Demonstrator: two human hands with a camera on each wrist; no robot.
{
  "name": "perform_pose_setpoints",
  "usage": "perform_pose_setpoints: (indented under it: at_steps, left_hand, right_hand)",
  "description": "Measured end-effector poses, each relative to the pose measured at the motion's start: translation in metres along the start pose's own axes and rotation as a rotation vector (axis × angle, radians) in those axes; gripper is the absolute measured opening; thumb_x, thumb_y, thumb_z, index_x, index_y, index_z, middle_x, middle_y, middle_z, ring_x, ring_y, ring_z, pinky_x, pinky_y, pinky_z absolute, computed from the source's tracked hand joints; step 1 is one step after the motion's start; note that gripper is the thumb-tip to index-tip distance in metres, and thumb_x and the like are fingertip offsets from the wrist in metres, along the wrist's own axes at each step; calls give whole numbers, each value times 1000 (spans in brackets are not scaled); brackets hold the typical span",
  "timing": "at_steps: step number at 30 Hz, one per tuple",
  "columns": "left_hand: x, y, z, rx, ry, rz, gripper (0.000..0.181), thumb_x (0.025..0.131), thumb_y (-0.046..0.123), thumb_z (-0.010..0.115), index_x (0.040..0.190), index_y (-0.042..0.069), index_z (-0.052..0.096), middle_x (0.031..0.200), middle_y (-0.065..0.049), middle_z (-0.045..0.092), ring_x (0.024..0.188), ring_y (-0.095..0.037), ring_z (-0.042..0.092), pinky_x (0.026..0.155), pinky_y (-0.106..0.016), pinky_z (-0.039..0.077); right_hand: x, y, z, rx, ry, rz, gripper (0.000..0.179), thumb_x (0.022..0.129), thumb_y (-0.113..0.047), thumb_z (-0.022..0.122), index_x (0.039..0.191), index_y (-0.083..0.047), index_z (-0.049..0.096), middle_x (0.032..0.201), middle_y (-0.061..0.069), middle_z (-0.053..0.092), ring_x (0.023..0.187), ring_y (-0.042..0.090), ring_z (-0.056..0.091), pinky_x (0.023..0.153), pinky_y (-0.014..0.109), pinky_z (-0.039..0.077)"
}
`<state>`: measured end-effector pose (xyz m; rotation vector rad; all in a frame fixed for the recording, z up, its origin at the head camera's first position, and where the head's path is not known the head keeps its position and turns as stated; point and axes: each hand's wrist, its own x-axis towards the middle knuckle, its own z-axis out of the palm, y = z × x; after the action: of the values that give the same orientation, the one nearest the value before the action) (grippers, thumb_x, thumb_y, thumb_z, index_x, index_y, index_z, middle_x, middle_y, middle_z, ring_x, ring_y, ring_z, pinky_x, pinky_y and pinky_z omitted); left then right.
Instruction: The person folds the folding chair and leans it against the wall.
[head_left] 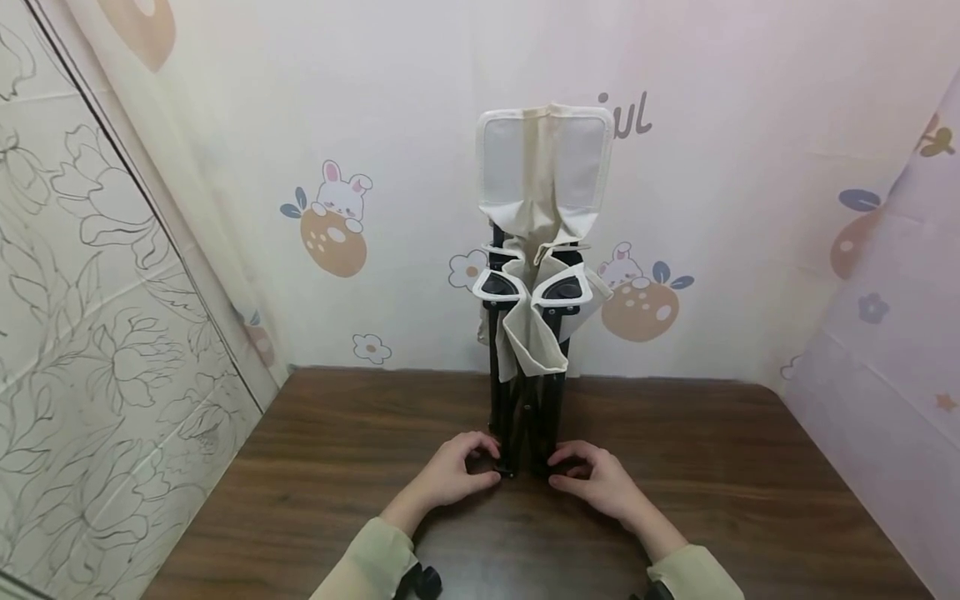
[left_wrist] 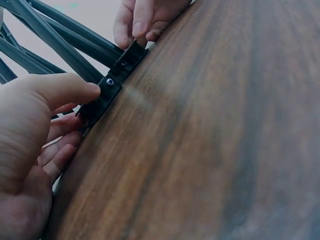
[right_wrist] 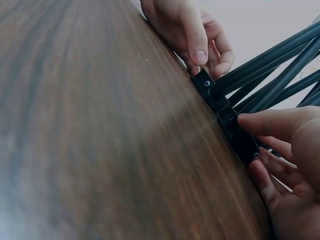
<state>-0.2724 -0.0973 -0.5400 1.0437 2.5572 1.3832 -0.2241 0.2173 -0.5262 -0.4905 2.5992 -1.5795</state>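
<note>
A folded camping chair (head_left: pixel 537 212) stands upright on the table, with cream fabric bunched above a black tube frame (head_left: pixel 553 400). Its fabric has two pale grey panels at the top and white-edged corners lower down. My left hand (head_left: pixel 454 473) pinches the left black foot (left_wrist: pixel 102 97) between thumb and fingers, low against the tabletop. On the other side, my right hand (head_left: pixel 600 481) grips the right foot (right_wrist: pixel 239 135) the same way, thumb on the near side. Both feet sit close together, and the fingers behind them are partly hidden.
The dark wood table (head_left: pixel 337 500) extends to both sides of the chair. Behind it hangs a pale curtain (head_left: pixel 420 125) with rabbit and fruit prints. A floral-patterned white panel (head_left: pixel 112 358) borders the left, and another printed curtain (head_left: pixel 892 350) the right.
</note>
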Motion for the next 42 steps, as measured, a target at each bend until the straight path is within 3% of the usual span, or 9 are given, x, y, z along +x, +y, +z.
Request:
perform_pose_setpoints:
  at_steps: [6, 15, 19, 26, 42]
  left_hand:
    - [0, 1, -1, 21, 3, 21, 19, 97, 15, 84, 111, 16, 71, 131, -2, 74, 121, -21, 66, 104, -37, 56]
    - [1, 0, 2, 50, -20, 9, 17, 98, 13, 82, 111, 19, 72, 136, -4, 74, 129, -23, 66, 107, -38, 56]
    - [0, 0, 3, 55, -17, 4, 15, 99, 13, 82, 109, 19, 73, 135, -4, 74, 129, -24, 66, 107, -39, 56]
    - [0, 1, 4, 50, -11, -16, 14, 99, 13, 83, 108, 19, 74, 134, -2, 74, 128, -23, 65, 107, -39, 55]
    - [1, -1, 5, 67, -5, -5, 14, 99, 13, 83, 107, 20, 74, 133, -1, 74, 127, -22, 66, 107, -39, 55]
  right_hand:
    - [2, 2, 4, -60, 32, -45, 21, 92, -16, 89, 111, -13, 79, 137, 24, 68, 108, 29, 73, 87, 30, 62]
    - [-1, 0, 8, -98, 84, -85, 18, 90, -11, 90, 104, -15, 80, 133, 23, 71, 106, 25, 73, 83, 30, 63]
    - [0, -4, 8, -104, 77, -104, 18, 90, -11, 90, 103, -16, 80, 133, 21, 71, 109, 32, 73, 83, 31, 64]
    - [0, -6, 8, -109, 80, -79, 17, 91, -8, 89, 102, -17, 80, 134, 20, 71, 114, 37, 72, 83, 30, 64]
    - [-1, -2, 10, -133, 104, -60, 18, 90, -6, 88, 100, -19, 80, 131, 17, 73, 113, 30, 72, 83, 28, 63]
